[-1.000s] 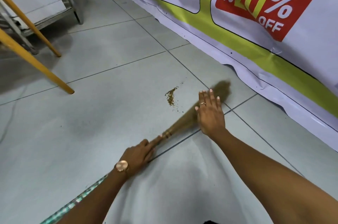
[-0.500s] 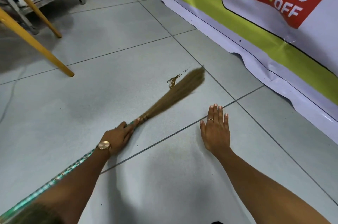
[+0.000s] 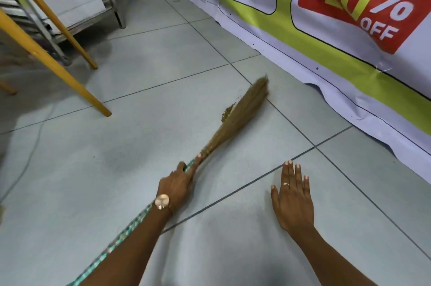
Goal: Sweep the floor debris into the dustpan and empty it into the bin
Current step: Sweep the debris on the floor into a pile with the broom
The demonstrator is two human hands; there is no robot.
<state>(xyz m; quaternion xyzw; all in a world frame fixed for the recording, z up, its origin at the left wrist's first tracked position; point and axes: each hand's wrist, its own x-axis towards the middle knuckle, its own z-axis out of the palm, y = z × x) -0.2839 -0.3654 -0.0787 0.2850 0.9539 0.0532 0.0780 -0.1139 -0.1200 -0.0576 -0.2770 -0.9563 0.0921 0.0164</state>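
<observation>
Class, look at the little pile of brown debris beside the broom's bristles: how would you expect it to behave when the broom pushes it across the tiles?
The debris looks like fine loose grains, so it would probably scatter rather than move as one clump. The tile floor appears smooth, so grains likely slide easily. The broom has soft, splayed bristles that may flick some aside.

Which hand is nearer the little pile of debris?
Left. The left hand grips the broom touching the debris; the right hand lies flat, farther right.
</observation>
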